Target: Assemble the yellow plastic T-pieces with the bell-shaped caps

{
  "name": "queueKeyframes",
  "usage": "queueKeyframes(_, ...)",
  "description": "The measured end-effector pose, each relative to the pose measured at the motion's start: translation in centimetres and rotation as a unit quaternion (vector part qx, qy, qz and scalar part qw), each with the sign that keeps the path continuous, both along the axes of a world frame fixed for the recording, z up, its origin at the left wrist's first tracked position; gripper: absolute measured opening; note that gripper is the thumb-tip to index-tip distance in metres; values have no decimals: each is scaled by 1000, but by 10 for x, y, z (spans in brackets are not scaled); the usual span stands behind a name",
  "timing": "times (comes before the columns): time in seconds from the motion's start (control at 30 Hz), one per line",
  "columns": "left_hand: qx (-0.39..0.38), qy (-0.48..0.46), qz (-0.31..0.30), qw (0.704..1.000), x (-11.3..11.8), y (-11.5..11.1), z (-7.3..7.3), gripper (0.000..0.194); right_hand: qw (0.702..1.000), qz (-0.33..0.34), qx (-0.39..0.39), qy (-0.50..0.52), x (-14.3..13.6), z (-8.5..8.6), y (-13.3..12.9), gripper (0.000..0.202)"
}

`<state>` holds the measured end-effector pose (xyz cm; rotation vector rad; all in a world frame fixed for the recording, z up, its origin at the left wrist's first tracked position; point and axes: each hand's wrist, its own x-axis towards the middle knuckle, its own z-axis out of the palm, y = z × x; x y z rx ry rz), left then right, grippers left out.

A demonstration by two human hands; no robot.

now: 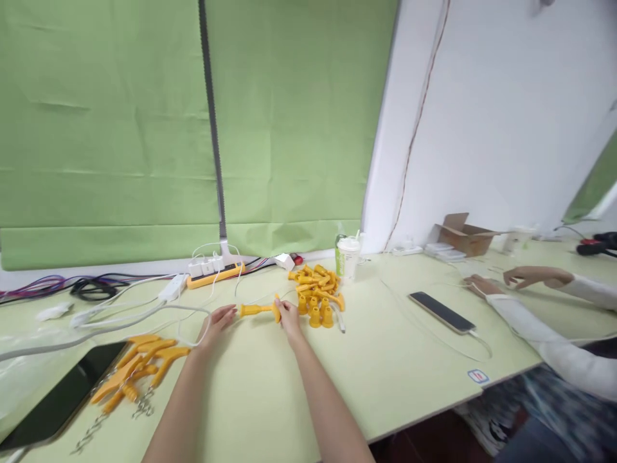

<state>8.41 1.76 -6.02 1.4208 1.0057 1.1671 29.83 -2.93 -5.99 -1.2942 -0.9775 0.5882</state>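
Note:
My right hand (290, 317) grips the crossbar of a yellow T-handled corkscrew (258, 309), which lies sideways just above the table. A flared yellow sleeve forms its left end, and no metal spiral shows on it. Beside that end is my left hand (222, 319), fingers apart and a small gap from the piece. Right of my hands, several yellow bell-shaped sleeves (315, 316) stand upright before a heap of yellow handle parts (315, 280). On the left lies a pile of yellow T-handled corkscrews (139, 363), some with bare metal spirals showing.
A black phone (62, 392) lies by the left pile. Behind it are white cables and a power strip (216, 275). A lidded cup (348, 258) stands at the back. To the right are another phone (442, 312), an open cardboard box (465, 236) and another person's hands (535, 276).

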Motion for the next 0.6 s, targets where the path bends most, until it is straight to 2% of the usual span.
queueKeyframes(0.07,22,17,43,999,-5,8,-4,61,1000,1,-7,21,0,-1,2,54)
queueKeyframes(0.27,19,62,85,994,-12,19,-5,52,992,9,-32,122,8,0,1,56)
queueKeyframes(0.47,-7,63,79,995,-1,13,2,43,989,36,-39,136,14,-1,1,55)
queueKeyframes(0.6,4,70,110,991,12,3,3,39,990,46,-58,121,12,4,3,51)
